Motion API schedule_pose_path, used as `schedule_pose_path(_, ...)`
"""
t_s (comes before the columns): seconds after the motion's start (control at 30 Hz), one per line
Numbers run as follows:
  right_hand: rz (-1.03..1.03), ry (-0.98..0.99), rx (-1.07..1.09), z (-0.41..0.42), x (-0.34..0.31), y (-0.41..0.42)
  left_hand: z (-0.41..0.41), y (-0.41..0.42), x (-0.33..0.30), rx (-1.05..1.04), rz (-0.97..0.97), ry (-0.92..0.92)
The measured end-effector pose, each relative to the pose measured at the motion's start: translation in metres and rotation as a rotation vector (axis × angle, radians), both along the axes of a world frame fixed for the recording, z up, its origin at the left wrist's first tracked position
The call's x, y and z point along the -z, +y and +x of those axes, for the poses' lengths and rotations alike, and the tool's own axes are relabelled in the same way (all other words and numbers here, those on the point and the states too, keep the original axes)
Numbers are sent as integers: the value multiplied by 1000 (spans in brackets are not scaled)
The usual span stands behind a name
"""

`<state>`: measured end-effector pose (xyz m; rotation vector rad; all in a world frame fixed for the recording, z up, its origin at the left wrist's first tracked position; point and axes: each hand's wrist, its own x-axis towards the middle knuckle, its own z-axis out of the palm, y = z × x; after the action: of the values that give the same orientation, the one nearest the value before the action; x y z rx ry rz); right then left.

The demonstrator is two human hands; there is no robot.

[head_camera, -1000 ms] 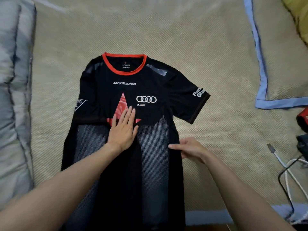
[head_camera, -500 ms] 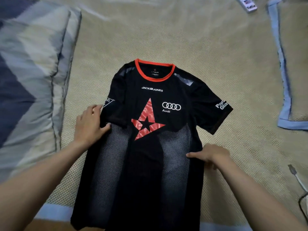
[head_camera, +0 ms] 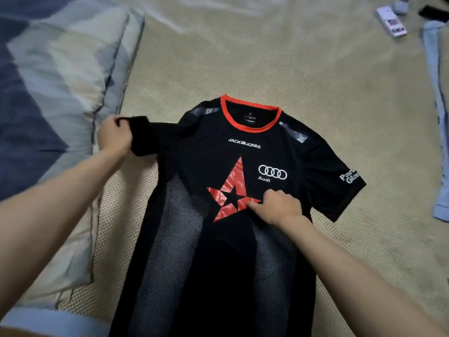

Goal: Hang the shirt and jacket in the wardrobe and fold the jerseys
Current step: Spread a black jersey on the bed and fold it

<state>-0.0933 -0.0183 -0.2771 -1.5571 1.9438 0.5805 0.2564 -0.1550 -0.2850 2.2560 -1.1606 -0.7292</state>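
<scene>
A black jersey (head_camera: 218, 239) with a red collar, a red star and white logos lies face up on a beige woven mat (head_camera: 267, 57). My left hand (head_camera: 115, 135) is closed around the jersey's left sleeve, which is pulled out sideways and lifted a little. My right hand (head_camera: 279, 207) rests on the chest just right of the star, fingers curled, index finger pressing the cloth. The right sleeve lies flat on the mat. The jersey's hem runs out of view at the bottom.
A blue and grey quilt (head_camera: 48, 93) lies along the left side of the mat. At the top right lie a small white packet (head_camera: 391, 21) and a dark object. A light blue cloth edge (head_camera: 437, 117) runs down the right side.
My left hand went from the jersey's left side to the left sleeve and pulled it outward. My right hand moved from the jersey's right edge onto the chest beside the star.
</scene>
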Motion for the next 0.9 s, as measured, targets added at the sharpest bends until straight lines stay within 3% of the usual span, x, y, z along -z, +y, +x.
schedule_pose_path(0.1, -41, -90, 26, 19, 4, -18, 50, -14, 27, -138, 138, 33)
schedule_pose_path(0.17, -78, -138, 38, 32, 5, -30, 50, -11, 28, -113, 186, 29)
schedule_pose_path(0.37, -181, -334, 67, 75, 18, -80, 6, -10, 27, 504, 124, -174)
schedule_pose_path(0.57, -487, -482, -192, 123, 34, -160, 1, -31, 42, 553, 220, -477)
schedule_pose_path(0.67, -574, -464, -230, 140, 44, -202, 21, -35, 44, 567, 274, -372)
schedule_pose_path(0.77, -449, -295, -352, 143, 50, -238, 39, -31, 47, 501, 192, -192)
schedule_pose_path(0.9, -436, -194, -473, 141, 48, -264, 57, -18, 55, 319, 231, -167)
